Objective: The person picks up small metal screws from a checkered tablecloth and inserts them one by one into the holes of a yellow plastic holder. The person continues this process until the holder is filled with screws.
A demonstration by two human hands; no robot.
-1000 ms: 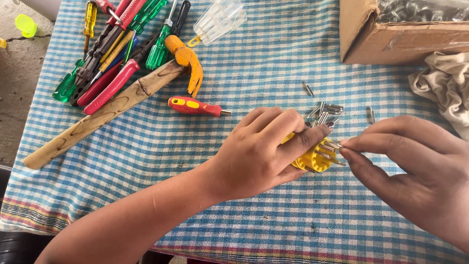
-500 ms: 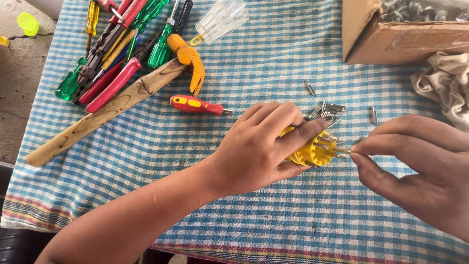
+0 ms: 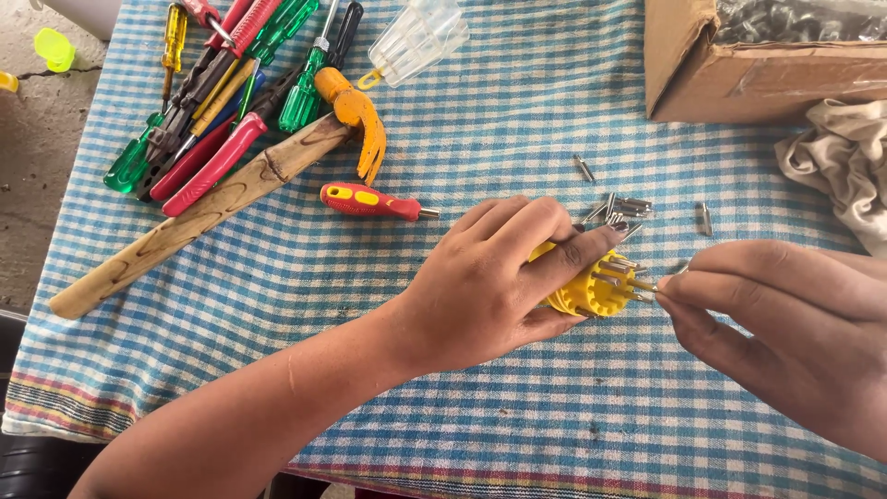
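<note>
Blue-and-white checked cloth covered the desk (image 3: 517, 120). At its middle, the left hand (image 3: 490, 282) gripped a round yellow plastic bit holder (image 3: 584, 288); the right hand (image 3: 785, 323) fingers pinched a small steel bit (image 3: 647, 285) at it. Misaligned, the bit could slip and roll among the loose bits (image 3: 624, 208) just beyond.

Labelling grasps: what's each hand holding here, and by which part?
Left hand grips the round yellow bit holder by its body, bits pointing right. Right hand pinches a small metal bit at its outer end, fingertips nearly hiding it.
</note>
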